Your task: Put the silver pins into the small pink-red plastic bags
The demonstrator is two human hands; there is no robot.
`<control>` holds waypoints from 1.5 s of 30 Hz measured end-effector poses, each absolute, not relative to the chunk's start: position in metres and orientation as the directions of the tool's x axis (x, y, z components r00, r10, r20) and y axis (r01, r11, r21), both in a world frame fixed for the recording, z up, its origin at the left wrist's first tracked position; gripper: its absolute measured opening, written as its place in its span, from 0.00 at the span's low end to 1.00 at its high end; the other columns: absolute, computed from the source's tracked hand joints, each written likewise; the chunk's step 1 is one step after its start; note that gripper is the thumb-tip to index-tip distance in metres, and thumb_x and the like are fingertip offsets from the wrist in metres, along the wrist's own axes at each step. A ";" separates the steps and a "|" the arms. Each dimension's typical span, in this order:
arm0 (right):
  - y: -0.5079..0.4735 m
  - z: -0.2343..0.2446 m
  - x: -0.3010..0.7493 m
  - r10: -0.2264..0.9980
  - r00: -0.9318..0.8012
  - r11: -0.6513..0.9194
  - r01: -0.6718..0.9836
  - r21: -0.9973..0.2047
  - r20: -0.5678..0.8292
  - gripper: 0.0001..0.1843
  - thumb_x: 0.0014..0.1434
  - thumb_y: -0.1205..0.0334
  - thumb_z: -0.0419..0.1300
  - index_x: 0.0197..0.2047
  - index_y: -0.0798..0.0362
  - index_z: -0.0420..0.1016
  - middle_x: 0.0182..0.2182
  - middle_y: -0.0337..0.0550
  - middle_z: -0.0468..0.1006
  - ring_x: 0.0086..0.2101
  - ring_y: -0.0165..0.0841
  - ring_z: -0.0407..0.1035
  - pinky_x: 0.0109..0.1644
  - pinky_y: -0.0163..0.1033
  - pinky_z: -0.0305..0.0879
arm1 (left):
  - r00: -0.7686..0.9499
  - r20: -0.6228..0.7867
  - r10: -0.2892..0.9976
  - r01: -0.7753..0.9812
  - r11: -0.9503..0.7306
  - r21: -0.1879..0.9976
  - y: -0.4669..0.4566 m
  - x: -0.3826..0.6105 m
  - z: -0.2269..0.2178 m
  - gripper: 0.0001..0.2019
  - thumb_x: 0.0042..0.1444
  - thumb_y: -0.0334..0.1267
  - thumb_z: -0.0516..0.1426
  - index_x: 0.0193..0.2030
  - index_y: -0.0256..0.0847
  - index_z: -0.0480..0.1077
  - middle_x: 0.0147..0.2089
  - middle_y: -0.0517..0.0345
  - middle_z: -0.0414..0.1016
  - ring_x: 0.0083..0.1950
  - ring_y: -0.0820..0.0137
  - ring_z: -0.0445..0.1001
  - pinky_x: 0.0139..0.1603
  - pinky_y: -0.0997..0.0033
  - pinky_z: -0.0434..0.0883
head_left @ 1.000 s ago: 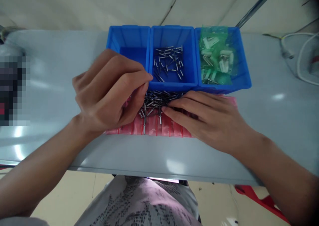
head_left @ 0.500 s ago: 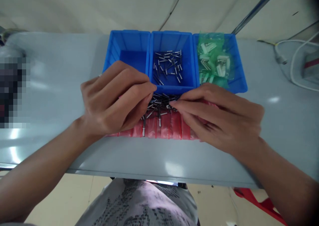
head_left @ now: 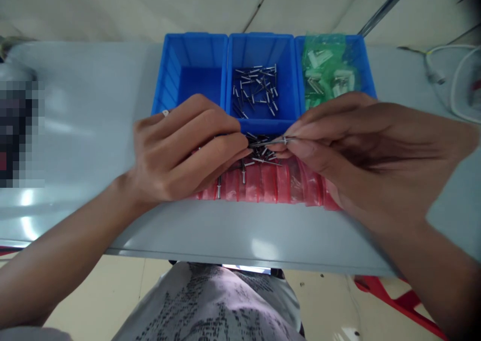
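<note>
A heap of small metal rivets (head_left: 259, 153) lies on a pink plastic bag (head_left: 270, 183) just in front of three blue bins. My right hand (head_left: 361, 145) is raised above the bag and pinches one rivet (head_left: 280, 141) between thumb and fingertips. My left hand (head_left: 184, 150) rests curled on the left part of the heap, fingers pressed together on the rivets; what it grips is hidden. The middle blue bin (head_left: 287, 80) holds several rivets. The left blue bin (head_left: 173, 75) looks empty.
The right blue bin (head_left: 366, 70) holds green bags of white parts (head_left: 325, 73). All stand on a grey table (head_left: 86, 110) whose front edge is close to my body. White cables (head_left: 451, 75) lie at the far right. A blurred patch covers the left edge.
My right hand has lifted off the bag and moved right and toward me with one rivet pinched. My left hand has shifted slightly right over the heap.
</note>
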State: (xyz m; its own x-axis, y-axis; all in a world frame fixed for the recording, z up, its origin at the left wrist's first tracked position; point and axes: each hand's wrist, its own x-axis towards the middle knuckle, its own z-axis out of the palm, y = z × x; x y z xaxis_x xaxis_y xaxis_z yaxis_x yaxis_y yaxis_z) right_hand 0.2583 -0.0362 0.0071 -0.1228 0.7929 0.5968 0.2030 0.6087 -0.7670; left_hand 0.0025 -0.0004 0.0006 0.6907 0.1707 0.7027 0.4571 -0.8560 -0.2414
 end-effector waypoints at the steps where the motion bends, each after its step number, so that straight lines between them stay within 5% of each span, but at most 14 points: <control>1: -0.037 0.007 0.258 0.781 -0.121 0.622 0.237 -0.746 0.613 0.18 0.59 0.75 0.74 0.46 0.41 0.91 0.37 0.37 0.89 0.37 0.37 0.82 0.36 0.45 0.86 | 0.689 0.702 0.181 0.466 -0.852 -0.238 -0.001 0.003 0.001 0.10 0.64 0.35 0.68 0.49 0.39 0.75 0.42 0.58 0.84 0.39 0.65 0.84 0.35 0.64 0.83; 7: -0.041 0.011 0.257 0.814 -0.095 0.573 0.294 -0.765 0.573 0.13 0.61 0.73 0.73 0.40 0.41 0.89 0.36 0.35 0.88 0.38 0.37 0.82 0.34 0.46 0.83 | 0.719 0.659 0.222 0.455 -0.866 -0.205 -0.005 0.001 0.002 0.13 0.65 0.37 0.68 0.54 0.41 0.75 0.45 0.59 0.85 0.45 0.64 0.86 0.41 0.63 0.86; 17: -0.043 0.010 0.254 0.806 -0.132 0.589 0.279 -0.758 0.577 0.16 0.61 0.76 0.72 0.42 0.42 0.89 0.36 0.36 0.88 0.37 0.36 0.83 0.38 0.46 0.86 | 0.669 0.704 0.240 0.493 -0.851 -0.179 -0.004 0.005 -0.001 0.05 0.67 0.31 0.62 0.48 0.41 0.74 0.39 0.58 0.81 0.41 0.66 0.83 0.32 0.67 0.77; 26: -0.044 0.012 0.253 0.822 -0.146 0.566 0.321 -0.759 0.551 0.14 0.62 0.76 0.73 0.40 0.45 0.88 0.39 0.31 0.89 0.38 0.29 0.82 0.41 0.39 0.84 | 0.654 0.713 0.253 0.453 -0.886 -0.101 -0.006 0.006 0.000 0.12 0.62 0.31 0.68 0.51 0.37 0.74 0.41 0.54 0.84 0.41 0.62 0.84 0.35 0.63 0.79; 32: -0.046 0.005 0.249 0.852 -0.132 0.523 0.240 -0.818 0.506 0.13 0.63 0.74 0.72 0.43 0.43 0.89 0.40 0.31 0.88 0.39 0.29 0.83 0.42 0.39 0.86 | 0.631 0.723 0.282 0.477 -0.876 -0.075 -0.005 0.004 -0.001 0.06 0.69 0.33 0.60 0.51 0.37 0.74 0.42 0.53 0.83 0.42 0.63 0.83 0.39 0.62 0.77; 36: -0.039 0.000 0.251 0.887 -0.042 0.462 0.028 -0.887 0.460 0.25 0.66 0.79 0.66 0.57 0.41 0.87 0.53 0.33 0.88 0.53 0.36 0.85 0.62 0.49 0.87 | 0.538 0.749 0.386 0.601 -0.799 -0.020 -0.003 0.000 -0.001 0.14 0.69 0.34 0.60 0.60 0.40 0.71 0.49 0.54 0.85 0.47 0.63 0.84 0.49 0.61 0.80; 38: -0.037 0.000 0.256 0.890 -0.083 0.451 0.011 -0.893 0.448 0.28 0.67 0.78 0.65 0.64 0.41 0.82 0.57 0.35 0.87 0.54 0.37 0.85 0.60 0.48 0.88 | 0.524 0.748 0.407 0.635 -0.772 -0.025 -0.001 -0.002 -0.001 0.16 0.67 0.32 0.62 0.60 0.39 0.71 0.49 0.53 0.85 0.46 0.63 0.84 0.49 0.61 0.80; 41: -0.036 -0.001 0.264 0.776 -0.261 0.631 0.324 -0.705 0.574 0.18 0.70 0.74 0.65 0.58 0.48 0.85 0.47 0.38 0.89 0.39 0.29 0.84 0.41 0.36 0.85 | 0.542 0.745 0.388 0.632 -0.773 -0.058 0.002 -0.003 -0.001 0.16 0.63 0.32 0.65 0.57 0.38 0.73 0.47 0.51 0.84 0.45 0.61 0.83 0.43 0.61 0.79; 43: -0.037 -0.003 0.268 0.600 -0.504 0.786 0.518 -0.338 0.622 0.13 0.69 0.71 0.67 0.54 0.51 0.86 0.44 0.40 0.89 0.38 0.30 0.82 0.38 0.38 0.82 | 0.555 0.732 0.396 0.634 -0.771 -0.063 0.002 -0.003 -0.002 0.16 0.63 0.31 0.65 0.57 0.39 0.74 0.47 0.52 0.84 0.45 0.61 0.83 0.41 0.62 0.79; 45: -0.037 -0.006 0.269 0.485 -0.684 0.836 0.546 -0.059 0.545 0.13 0.68 0.70 0.69 0.55 0.53 0.85 0.48 0.44 0.89 0.41 0.36 0.82 0.41 0.43 0.82 | 0.558 0.722 0.408 0.636 -0.769 -0.057 0.001 -0.002 -0.002 0.16 0.62 0.30 0.65 0.56 0.40 0.74 0.47 0.53 0.84 0.45 0.61 0.83 0.38 0.61 0.78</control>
State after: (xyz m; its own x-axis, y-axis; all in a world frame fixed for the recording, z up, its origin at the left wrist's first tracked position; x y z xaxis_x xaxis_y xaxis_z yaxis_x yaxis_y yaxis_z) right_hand 0.2690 -0.0372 -0.0065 -0.6837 0.4850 0.5453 0.5457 0.8359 -0.0593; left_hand -0.0024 0.0014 -0.0024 0.5580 0.4085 0.7223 0.6365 -0.7692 -0.0567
